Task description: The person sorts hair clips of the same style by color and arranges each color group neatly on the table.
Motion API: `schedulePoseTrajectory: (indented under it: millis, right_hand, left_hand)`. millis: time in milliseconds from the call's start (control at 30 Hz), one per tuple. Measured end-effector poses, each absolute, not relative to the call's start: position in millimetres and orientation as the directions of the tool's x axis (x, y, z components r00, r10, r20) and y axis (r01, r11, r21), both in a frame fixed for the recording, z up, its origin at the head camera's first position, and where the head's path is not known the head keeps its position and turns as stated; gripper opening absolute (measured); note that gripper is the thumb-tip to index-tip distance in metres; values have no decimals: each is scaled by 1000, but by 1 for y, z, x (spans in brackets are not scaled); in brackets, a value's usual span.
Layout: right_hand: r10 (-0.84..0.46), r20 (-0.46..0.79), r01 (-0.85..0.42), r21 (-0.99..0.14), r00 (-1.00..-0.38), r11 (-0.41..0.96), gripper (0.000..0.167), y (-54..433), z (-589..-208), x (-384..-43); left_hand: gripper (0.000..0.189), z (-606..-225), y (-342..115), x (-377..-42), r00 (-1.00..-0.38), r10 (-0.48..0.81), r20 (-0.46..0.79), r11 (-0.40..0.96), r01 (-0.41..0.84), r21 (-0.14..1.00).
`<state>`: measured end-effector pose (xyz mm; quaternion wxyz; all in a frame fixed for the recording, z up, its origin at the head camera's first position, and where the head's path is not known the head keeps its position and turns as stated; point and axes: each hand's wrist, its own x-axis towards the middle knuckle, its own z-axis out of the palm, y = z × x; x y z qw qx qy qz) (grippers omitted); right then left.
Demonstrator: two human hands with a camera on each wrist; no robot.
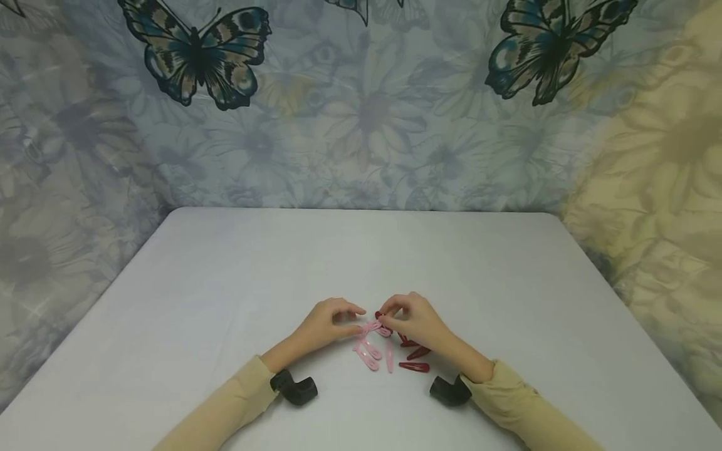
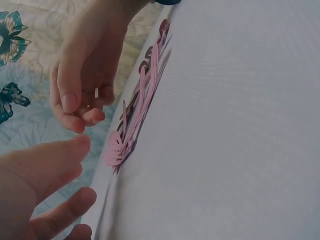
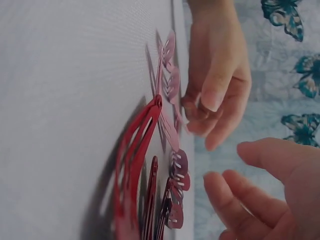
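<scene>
Pink snap hair clips [image 1: 368,358] lie in a loose cluster on the white table between the two hands. Just right of them are several dark red snap hair clips [image 1: 414,367], some partly hidden under the right hand. My left hand [image 1: 323,322] hovers at the left of the pink clips; in the left wrist view its thumb and fingers [image 2: 75,200] are spread with nothing between them. Over the far end of the cluster is my right hand [image 1: 418,321]. From the right wrist view, its thumb and fingers [image 3: 265,150] stand apart around bare air.
The white table [image 1: 254,263] reaches back to a wall hanging [image 1: 372,144] printed with flowers and butterflies. Black wrist devices [image 1: 296,388] sit at both cuffs, close to the table top. Tan sleeves [image 1: 225,401] come in from the front edge.
</scene>
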<state>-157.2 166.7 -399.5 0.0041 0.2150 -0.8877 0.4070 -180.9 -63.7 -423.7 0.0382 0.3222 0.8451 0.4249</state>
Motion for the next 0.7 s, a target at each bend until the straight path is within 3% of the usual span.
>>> schedulePoseTrajectory:
  millis: [200, 700]
  right_hand:
    - [-451, 210, -452, -711, -867, 538, 4, 168, -406, -162]
    - [-459, 195, -464, -654, -867, 598, 11, 166, -412, -157]
  left_hand:
    - [27, -427, -63, -182, -775, 588, 231, 420, 537, 731]
    - [22, -429, -65, -181, -735, 644, 212, 455, 590, 667]
